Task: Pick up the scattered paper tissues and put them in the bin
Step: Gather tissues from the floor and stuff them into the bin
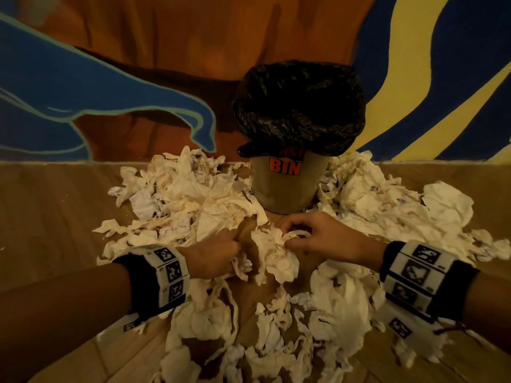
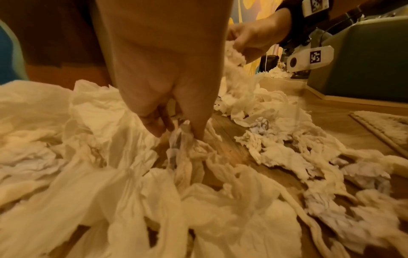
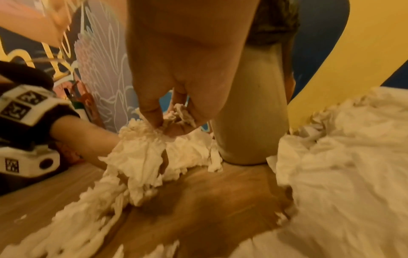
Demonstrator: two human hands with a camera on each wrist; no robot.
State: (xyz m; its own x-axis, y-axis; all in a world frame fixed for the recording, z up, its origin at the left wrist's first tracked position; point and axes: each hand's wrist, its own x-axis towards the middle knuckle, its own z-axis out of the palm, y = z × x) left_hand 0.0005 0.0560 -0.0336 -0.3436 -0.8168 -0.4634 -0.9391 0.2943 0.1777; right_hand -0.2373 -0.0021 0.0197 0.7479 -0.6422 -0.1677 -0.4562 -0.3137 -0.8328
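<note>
Pinching upright, hanging tissue clump: right hand; left hand gripping floor tissues.

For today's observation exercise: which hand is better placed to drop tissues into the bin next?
Right. The right hand already pinches a tissue clump directly before the bin. The left hand is lower, its fingers down among floor tissues.

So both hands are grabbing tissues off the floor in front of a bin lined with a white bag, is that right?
Not quite: the liner on the bin is black, not white, as the head view shows. The rest holds: the left hand and the right hand each pinch tissues from the wooden floor just in front of the bin.
</note>
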